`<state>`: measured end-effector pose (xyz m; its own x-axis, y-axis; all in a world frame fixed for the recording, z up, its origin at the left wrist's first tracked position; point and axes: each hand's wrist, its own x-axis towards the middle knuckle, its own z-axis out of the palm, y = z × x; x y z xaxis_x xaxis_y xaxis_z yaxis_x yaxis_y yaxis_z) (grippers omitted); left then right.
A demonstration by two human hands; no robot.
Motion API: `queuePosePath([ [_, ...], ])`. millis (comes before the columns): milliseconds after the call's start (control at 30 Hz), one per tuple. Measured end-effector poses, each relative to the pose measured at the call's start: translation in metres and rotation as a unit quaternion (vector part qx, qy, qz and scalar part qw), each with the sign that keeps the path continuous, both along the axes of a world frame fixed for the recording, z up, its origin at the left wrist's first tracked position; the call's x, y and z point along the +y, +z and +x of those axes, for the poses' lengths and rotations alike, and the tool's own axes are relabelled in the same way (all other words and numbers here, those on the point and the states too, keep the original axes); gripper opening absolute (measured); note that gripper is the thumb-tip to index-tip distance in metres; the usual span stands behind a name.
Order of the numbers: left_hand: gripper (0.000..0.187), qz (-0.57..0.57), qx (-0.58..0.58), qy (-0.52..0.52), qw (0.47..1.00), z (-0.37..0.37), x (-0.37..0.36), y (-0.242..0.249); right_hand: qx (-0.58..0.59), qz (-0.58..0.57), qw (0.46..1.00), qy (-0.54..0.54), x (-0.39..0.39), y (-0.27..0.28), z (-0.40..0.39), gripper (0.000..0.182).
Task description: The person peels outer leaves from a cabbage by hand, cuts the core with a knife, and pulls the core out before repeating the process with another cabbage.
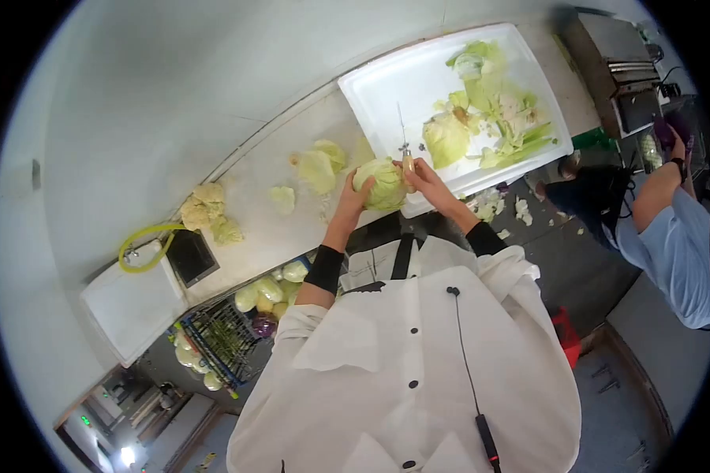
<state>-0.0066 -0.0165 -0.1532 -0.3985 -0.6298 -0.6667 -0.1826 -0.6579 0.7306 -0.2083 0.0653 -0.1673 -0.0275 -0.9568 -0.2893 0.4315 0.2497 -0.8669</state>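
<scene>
A round pale green cabbage [383,186] is held up near the counter's front edge. My left hand [353,199] grips it on its left side, with the fingers closed around it. In my right hand [431,189] is a thin-bladed knife [408,162], its light handle in my fingers and its blade pointing away from me over the tray. The right hand is close against the cabbage's right side. Beyond, a white tray [386,75] holds another cabbage [446,142] and a spread of loose leaves [493,91].
On the counter lie cut leaves [317,172] and a cauliflower [203,206]. A sink [134,303] with a yellow hose [146,229] stands left. Below is a crate [225,331] of vegetables. Scraps [522,209] litter the floor. Another person [663,236] at right holds something purple.
</scene>
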Motion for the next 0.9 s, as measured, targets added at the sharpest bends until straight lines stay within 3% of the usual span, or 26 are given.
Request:
queuePosePath([
  [100, 0.076, -0.024, -0.055, -0.001, 0.998, 0.004, 0.01, -0.025, -0.046, 0.044, 0.998, 0.021, 0.003, 0.0, -0.004, 0.029],
  [167, 0.082, -0.086, -0.007, 0.017, 0.996, 0.004, 0.014, -0.037, -0.017, 0.057, 0.998, -0.015, 0.014, -0.024, -0.002, 0.027],
  [267, 0.076, -0.069, 0.003, 0.078, 0.995, -0.003, 0.027, -0.032, 0.262, 0.089, 0.957, -0.089, 0.043, -0.031, -0.001, 0.032],
  [300, 0.076, -0.066, 0.003, 0.075, 0.995, -0.005, 0.029, -0.028, 0.262, 0.094, 0.956, -0.09, 0.055, -0.031, -0.002, 0.032],
  [367, 0.077, -0.05, -0.017, 0.075, 0.996, -0.006, 0.033, -0.017, 0.113, 0.179, 0.972, -0.098, 0.075, -0.02, 0.002, 0.037],
  [400, 0.077, -0.05, -0.018, 0.075, 0.996, -0.007, 0.033, -0.019, 0.126, 0.222, 0.965, -0.061, 0.081, -0.013, -0.001, 0.039],
  [433, 0.078, -0.063, -0.021, 0.071, 0.995, -0.006, 0.034, -0.022, 0.123, 0.224, 0.965, -0.061, 0.085, -0.013, 0.003, 0.039],
  [500, 0.078, -0.078, -0.022, 0.064, 0.995, -0.008, 0.035, -0.027, 0.273, 0.198, 0.938, -0.081, 0.087, -0.016, 0.011, 0.034],
  [533, 0.079, -0.096, -0.041, 0.072, 0.992, -0.011, 0.037, -0.029, 0.273, 0.197, 0.938, -0.085, 0.087, -0.021, 0.015, 0.034],
  [600, 0.079, -0.11, -0.06, 0.079, 0.989, -0.016, 0.046, -0.024, 0.403, 0.084, 0.903, -0.127, 0.091, -0.031, 0.024, 0.032],
  [667, 0.08, -0.106, -0.054, 0.097, 0.988, -0.025, 0.052, -0.008, 0.391, 0.102, 0.907, -0.117, 0.086, -0.022, 0.026, 0.031],
  [900, 0.079, -0.115, -0.08, 0.08, 0.987, -0.016, 0.05, -0.023, 0.415, 0.113, 0.902, -0.049, 0.084, -0.02, 0.031, 0.025],
])
